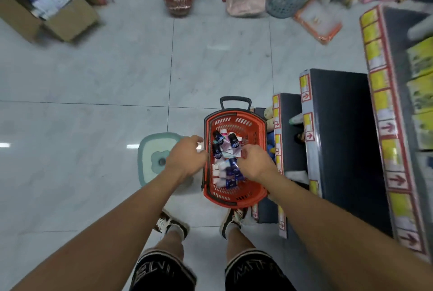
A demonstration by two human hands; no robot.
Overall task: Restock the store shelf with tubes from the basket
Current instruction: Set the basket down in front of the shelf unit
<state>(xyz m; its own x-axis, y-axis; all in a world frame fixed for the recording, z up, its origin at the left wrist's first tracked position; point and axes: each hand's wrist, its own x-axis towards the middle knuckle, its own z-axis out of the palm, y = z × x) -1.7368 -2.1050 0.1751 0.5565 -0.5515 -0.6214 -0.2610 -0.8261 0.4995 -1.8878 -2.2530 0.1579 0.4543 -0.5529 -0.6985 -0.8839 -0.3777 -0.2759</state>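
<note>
Over the basket (236,194), which stands on the floor (117,75) just in front of my shoes, both my hands are down for the pick. My right hand (255,164) is inside it, knuckles up and fingers curled into the heap of tubes (226,161); I cannot tell whether they have closed on one, since the fingertips are hidden under the hand. My left hand (187,156) is at the basket's left rim, fingers loosely bent and holding nothing that I can see, perhaps steadying the edge. I judge this to be the step of taking stock out, with the restocking barely under way, for the basket holds a good many tubes. Next I need a firm pinch on one or a few tubes, then a lift clear of the rim and a carry to the shelf (337,131) just right of the basket. The basket is red slotted plastic with a dark handle. Those tubes are small, glossy and slick-looking, white and purple bodies with dark round caps, lying crossed over each other, so they may slide when gripped. That shelf is flat, dark, bare on top, edged with yellow-and-red price strips.
</note>
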